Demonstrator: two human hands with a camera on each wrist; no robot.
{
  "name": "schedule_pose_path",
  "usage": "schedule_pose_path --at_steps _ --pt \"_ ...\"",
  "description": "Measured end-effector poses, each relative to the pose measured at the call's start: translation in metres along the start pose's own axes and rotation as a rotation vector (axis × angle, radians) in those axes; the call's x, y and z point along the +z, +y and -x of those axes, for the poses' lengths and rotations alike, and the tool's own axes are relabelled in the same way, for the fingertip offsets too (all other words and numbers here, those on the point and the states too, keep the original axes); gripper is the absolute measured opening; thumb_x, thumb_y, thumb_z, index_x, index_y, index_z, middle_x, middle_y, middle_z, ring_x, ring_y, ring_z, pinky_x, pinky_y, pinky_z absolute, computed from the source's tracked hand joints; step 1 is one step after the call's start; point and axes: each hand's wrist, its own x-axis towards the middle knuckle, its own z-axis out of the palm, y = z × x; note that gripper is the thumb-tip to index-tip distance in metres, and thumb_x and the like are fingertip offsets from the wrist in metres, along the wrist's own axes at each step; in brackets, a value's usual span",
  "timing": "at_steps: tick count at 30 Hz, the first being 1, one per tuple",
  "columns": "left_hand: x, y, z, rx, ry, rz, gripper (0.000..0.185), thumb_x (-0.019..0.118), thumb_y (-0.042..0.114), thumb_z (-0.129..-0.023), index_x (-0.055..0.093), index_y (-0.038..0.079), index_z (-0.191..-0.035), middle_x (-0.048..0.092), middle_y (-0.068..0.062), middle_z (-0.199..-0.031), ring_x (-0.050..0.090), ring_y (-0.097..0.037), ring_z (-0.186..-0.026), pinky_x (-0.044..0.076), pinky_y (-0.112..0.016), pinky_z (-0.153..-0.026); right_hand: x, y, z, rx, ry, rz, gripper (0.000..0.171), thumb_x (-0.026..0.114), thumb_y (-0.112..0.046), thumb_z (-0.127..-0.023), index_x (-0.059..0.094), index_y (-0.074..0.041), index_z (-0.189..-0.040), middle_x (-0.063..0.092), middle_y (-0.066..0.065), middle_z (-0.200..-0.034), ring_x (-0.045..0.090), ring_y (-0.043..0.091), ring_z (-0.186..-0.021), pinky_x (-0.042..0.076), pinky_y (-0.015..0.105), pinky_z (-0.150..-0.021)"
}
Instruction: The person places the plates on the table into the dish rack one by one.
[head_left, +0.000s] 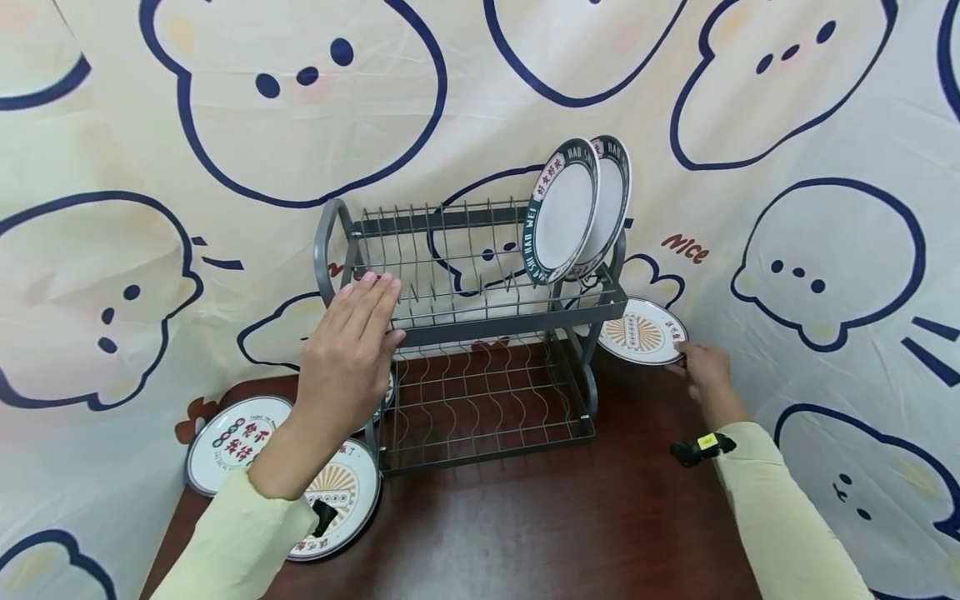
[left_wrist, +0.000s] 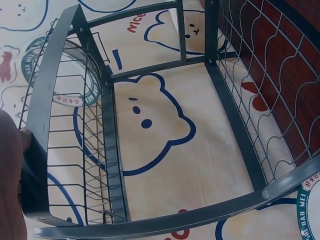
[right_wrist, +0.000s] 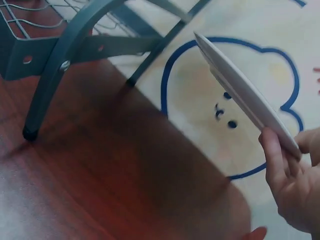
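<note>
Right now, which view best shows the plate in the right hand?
The head view: the plate shows its patterned face, gripped at its edge by the right hand. The right wrist view shows it edge-on only; the left wrist view misses it.

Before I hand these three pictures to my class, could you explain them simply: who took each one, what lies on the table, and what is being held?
There is no machine here: a person works with two bare hands and wears three cameras. The wide picture comes from the head, looking down. The other two come from the wrists, so they show close, odd angles.

On the dark wooden table stands a grey two-tier dish rack. Two green-rimmed plates stand upright in its top tier. Two more plates lie flat at the left, partly under the left sleeve.

The left hand rests with straight fingers against the rack's left end; its wrist picture looks through the rack's wires. The right hand grips the rim of a patterned plate beside the rack, tilted and off the table; the right wrist picture shows that plate edge-on, pinched between thumb and fingers.
</note>
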Motion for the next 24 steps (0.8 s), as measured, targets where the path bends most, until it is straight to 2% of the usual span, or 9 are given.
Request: schedule_pose_path --at_steps 6,13,16,19,24 --pt "0.001 0.0 0.0 0.003 0.011 -0.002 0.055 0.063 0.013 -0.1 0.047 0.0 -0.152 0.053 -0.018 -0.153 0.05 -0.036 -0.144 0.037 -0.051 -0.123 -0.013 -0.023 0.007 0.104 0.007 -0.144 0.044 0.054 -0.016 -0.104 0.044 0.002 -0.142 0.061 -0.008 -0.066 0.065 0.003 -0.055 0.06 0.017 -0.058" --pt "0.002 -0.001 0.0 0.004 0.028 0.01 0.051 0.059 0.015 -0.103 0.048 0.0 -0.151 0.054 -0.018 -0.152 0.051 -0.037 -0.143 0.037 -0.05 -0.123 -0.024 -0.05 0.016 0.143 -0.013 -0.214 0.027 0.058 -0.013 -0.102 0.05 -0.005 -0.127 0.063 -0.006 -0.065 0.066 0.006 -0.057 0.061 0.019 -0.06" --pt "0.002 -0.001 0.0 0.005 0.021 0.009 0.048 0.052 0.02 -0.107 0.048 -0.001 -0.15 0.054 -0.019 -0.152 0.051 -0.037 -0.143 0.037 -0.05 -0.124 -0.03 -0.063 0.021 0.151 -0.024 -0.217 0.039 0.058 -0.015 -0.103 0.046 -0.006 -0.138 0.063 -0.006 -0.066 0.067 0.005 -0.059 0.062 0.018 -0.064" --pt "0.002 -0.001 0.0 0.004 0.012 0.004 0.047 0.049 0.022 -0.109 0.048 -0.001 -0.15 0.054 -0.02 -0.152 0.05 -0.038 -0.143 0.036 -0.05 -0.124 -0.036 -0.077 0.026 0.155 -0.052 -0.224 0.055 0.056 -0.016 -0.104 0.035 -0.007 -0.154 0.065 -0.007 -0.067 0.069 0.005 -0.061 0.062 0.018 -0.069" --pt "0.003 0.0 0.0 -0.002 0.032 0.015 0.05 0.06 0.014 -0.102 0.05 -0.001 -0.149 0.055 -0.019 -0.151 0.05 -0.036 -0.144 0.036 -0.05 -0.124 -0.045 -0.095 0.034 0.141 -0.097 -0.228 0.064 0.056 -0.017 -0.105 0.026 -0.009 -0.161 0.065 -0.007 -0.069 0.072 0.006 -0.064 0.063 0.02 -0.076"
